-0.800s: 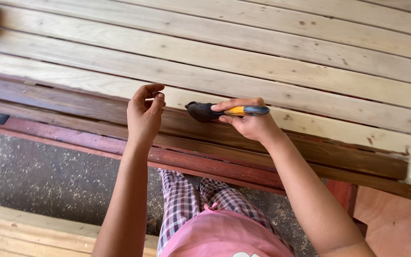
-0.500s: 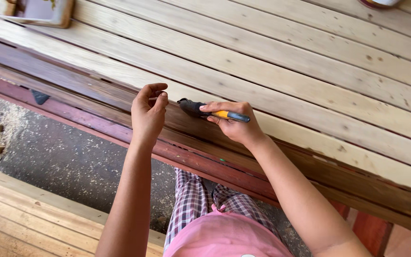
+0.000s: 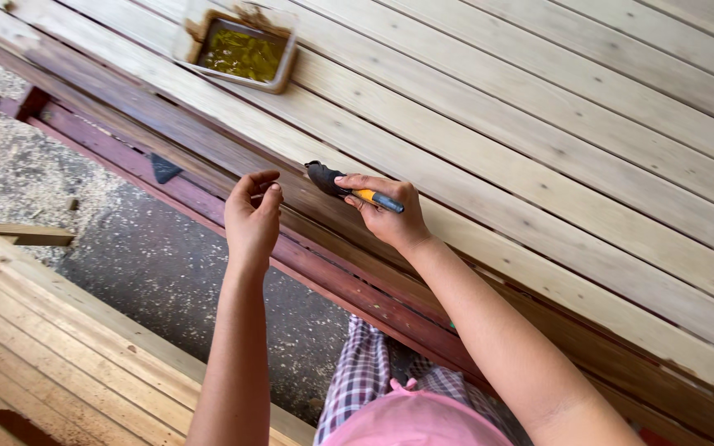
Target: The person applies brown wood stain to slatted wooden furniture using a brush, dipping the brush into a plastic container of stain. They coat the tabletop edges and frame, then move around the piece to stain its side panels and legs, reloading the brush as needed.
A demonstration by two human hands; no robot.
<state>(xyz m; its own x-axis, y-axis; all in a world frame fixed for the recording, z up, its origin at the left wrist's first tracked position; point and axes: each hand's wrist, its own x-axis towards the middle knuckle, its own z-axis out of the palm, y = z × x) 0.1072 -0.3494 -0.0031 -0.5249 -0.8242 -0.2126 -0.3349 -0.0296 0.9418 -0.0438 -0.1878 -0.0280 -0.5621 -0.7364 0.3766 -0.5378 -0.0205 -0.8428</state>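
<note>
My right hand (image 3: pixel 390 216) grips a small paintbrush (image 3: pixel 349 188) with a yellow and blue handle; its dark bristle end rests on the edge of a stained dark-brown plank (image 3: pixel 208 144). My left hand (image 3: pixel 251 216) hovers just left of the brush above the reddish-brown rail (image 3: pixel 324 272), fingers curled with fingertips pinched together; I cannot tell if anything is between them. Pale unstained wooden slats (image 3: pixel 539 124) stretch across the upper part of the view.
A shallow tray of yellowish-brown liquid (image 3: pixel 243 49) sits on the slats at the top left. Below the frame lies a concrete floor with sawdust (image 3: pixel 167 272). Light wooden boards (image 3: pixel 51 363) lie at the bottom left. A dark wedge (image 3: pixel 163 168) sits on the rail.
The view has swung left and down, bringing the tray of stain into sight. Both hands keep their poses, the brush still on the plank edge.
</note>
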